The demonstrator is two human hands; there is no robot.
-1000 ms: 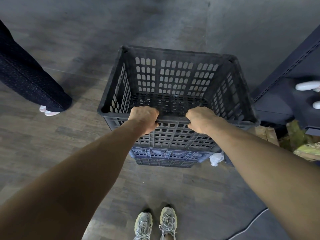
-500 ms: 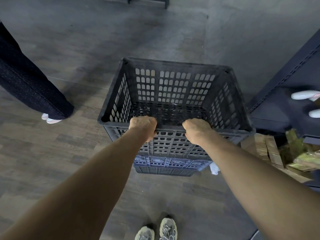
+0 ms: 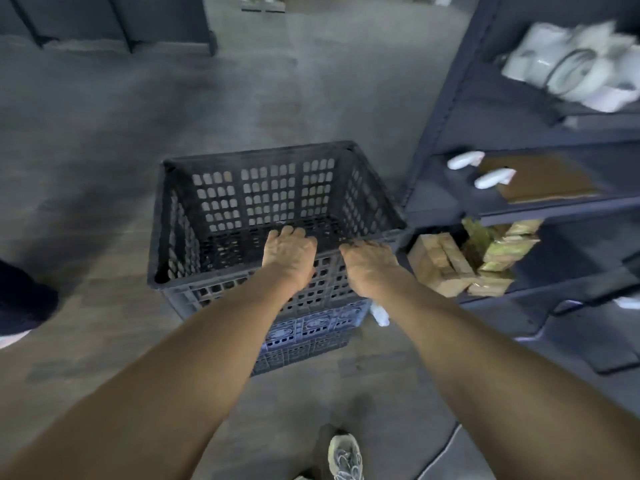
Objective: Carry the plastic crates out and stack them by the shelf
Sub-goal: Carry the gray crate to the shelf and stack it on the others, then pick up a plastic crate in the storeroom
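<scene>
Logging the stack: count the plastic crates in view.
2. The black crate sits on top, beside the shelf; a blue crate sits directly beneath it. More could be hidden underneath.

Floor (image 3: 104, 140): grey, worn, wood-pattern planks nearer the camera.
Sneaker (image 3: 344, 457): pale grey, laced, at the bottom edge.
Cable (image 3: 446, 445): thin, light, lying on the floor right of the sneaker.
Dark trouser leg (image 3: 20, 299): at the left edge, a pale shoe tip just under it.
Cardboard boxes (image 3: 446, 265): tan, blurred.
White bundles (image 3: 581, 67): blurred, upper right.
Dark cabinets (image 3: 104, 19): along the far wall.
</scene>
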